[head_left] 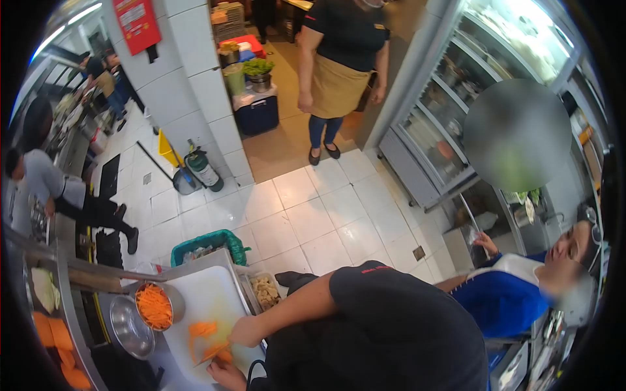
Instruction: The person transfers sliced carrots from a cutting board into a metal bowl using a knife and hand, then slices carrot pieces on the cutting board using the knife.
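Note:
My right hand is closed, apparently round a knife whose narrow blade points left over the white cutting board. Just below it, my left hand holds a piece of carrot against the board, fingers bent. Cut orange carrot pieces lie to the left of my right hand. Beside the board stands a steel pot heaped with carrot strips. A steel bowl sits left of the pot. The knife's handle is hidden in my fist.
A green-lined bin and a tub of pale chunks adjoin the board. Large orange pieces lie on a left shelf. A person in a blue top stands close by; another in a tan apron is in the doorway.

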Tool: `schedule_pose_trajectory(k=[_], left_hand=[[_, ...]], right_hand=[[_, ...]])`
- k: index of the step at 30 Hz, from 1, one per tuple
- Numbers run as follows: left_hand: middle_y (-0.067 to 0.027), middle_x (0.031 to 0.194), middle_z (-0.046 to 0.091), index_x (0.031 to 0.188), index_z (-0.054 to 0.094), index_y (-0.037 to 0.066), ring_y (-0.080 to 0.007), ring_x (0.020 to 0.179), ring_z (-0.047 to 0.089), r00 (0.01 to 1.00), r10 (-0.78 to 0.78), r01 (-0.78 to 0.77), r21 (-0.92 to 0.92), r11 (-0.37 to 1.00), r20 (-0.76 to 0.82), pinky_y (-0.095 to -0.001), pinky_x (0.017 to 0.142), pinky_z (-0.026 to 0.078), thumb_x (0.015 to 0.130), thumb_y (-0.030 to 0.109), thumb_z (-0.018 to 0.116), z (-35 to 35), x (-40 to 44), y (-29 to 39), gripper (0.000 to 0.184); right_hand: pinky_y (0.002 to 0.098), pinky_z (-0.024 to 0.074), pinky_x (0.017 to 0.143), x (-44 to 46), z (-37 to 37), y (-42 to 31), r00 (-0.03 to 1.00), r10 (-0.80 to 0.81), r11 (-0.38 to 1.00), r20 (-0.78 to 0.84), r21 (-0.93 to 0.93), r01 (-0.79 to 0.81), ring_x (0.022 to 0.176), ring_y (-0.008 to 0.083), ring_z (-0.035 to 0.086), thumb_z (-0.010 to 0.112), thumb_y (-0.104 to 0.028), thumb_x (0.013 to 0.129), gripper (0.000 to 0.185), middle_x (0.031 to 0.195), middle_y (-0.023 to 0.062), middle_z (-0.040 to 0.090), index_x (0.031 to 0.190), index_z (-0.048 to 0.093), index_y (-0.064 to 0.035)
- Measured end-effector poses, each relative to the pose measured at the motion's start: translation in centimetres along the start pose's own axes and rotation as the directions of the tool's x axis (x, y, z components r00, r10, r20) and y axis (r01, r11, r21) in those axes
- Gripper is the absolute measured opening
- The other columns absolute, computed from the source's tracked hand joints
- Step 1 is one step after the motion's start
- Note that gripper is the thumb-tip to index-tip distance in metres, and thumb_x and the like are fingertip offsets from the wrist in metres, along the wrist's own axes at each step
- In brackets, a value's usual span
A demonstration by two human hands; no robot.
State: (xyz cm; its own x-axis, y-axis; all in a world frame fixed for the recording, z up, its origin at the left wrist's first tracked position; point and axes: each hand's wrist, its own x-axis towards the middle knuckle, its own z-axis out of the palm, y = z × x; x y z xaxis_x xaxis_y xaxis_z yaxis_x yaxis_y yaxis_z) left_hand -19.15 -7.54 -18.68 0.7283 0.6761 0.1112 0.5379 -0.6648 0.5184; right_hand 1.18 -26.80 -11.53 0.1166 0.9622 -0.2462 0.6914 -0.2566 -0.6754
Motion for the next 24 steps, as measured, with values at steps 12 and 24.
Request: schedule_pose_trajectory(k=[12, 24], left_hand=[[-0.0284, 0.114, 0.061, 0.117, 0.068, -0.003, -0.0501, 0.103, 0.060, 0.973, 0.183, -0.201, 0.134, 0.970, 0.138, -0.0534, 0.091, 0.050, 0.103, 0.020, 0.057, 0.1, 1.4, 10.8, 0.029], [-0.0294, 0.116, 0.061, 0.120, 0.067, -0.004, -0.0506, 0.106, 0.059, 0.963, 0.194, -0.224, 0.158, 0.962, 0.185, -0.0535, 0.093, 0.049, 0.102, 0.018, 0.057, 0.1, 2.0, 11.8, 0.030]], right_hand=[[0.0507, 0.0591, 0.071, 3.0, 2.6, 2.1, 0.965, -0.257, 0.956, -0.059, -0.162, 0.244, 0.083, 0.0420, 0.075, 0.074, -0.016, 0.076, 0.018, 0.086, 0.0202, 0.077, 0.087, 0.076, -0.0023], [0.0505, 0.0597, 0.076, 3.4, 2.7, 2.3, 0.963, -0.264, 0.956, -0.057, -0.150, 0.253, 0.089, 0.0414, 0.076, 0.074, -0.019, 0.078, 0.021, 0.090, 0.0222, 0.078, 0.086, 0.078, -0.0002]])
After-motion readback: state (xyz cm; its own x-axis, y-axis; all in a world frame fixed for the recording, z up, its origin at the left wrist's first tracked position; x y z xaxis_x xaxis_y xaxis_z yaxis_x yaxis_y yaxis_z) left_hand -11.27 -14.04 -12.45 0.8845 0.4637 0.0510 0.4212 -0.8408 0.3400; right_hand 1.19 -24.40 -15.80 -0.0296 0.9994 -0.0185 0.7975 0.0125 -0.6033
